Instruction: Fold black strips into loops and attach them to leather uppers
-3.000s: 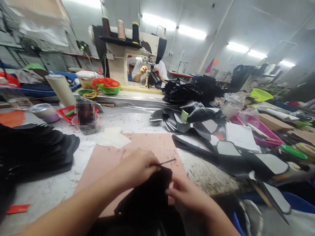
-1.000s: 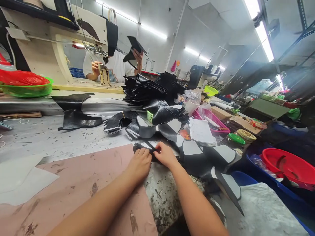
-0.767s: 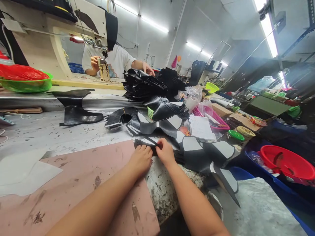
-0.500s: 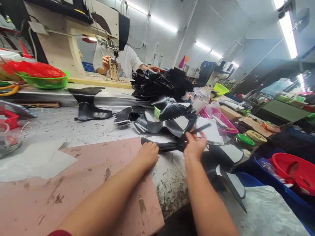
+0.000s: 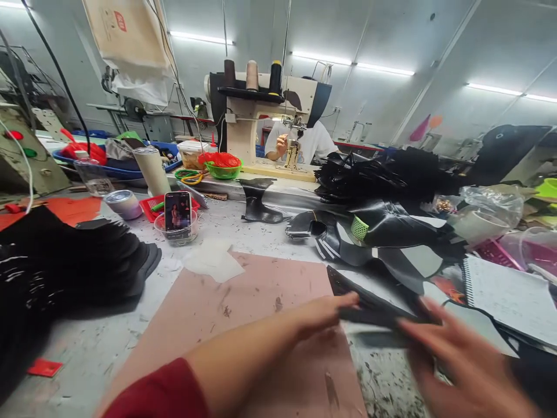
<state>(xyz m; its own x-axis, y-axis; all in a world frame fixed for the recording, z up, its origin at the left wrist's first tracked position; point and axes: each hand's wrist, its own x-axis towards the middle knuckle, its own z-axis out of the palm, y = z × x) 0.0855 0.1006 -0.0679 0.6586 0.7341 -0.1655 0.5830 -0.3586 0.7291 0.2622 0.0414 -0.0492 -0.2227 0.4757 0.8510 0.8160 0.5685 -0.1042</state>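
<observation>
No words or numbers are readable. A hanging beige bag (image 5: 141, 38) bears a small red label (image 5: 119, 21) whose marks are blurred. The spiral notebook (image 5: 509, 296) shows writing too faint to read.

Right hand (image 5: 467, 360) a blur, its grip unreadable.

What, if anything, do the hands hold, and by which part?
Cannot be told: blur hides any grip. The left hand is near the left end of black strips, the right hand near their right end.

Three thread spools (image 5: 252, 76), one notebook (image 5: 507, 296)
</observation>
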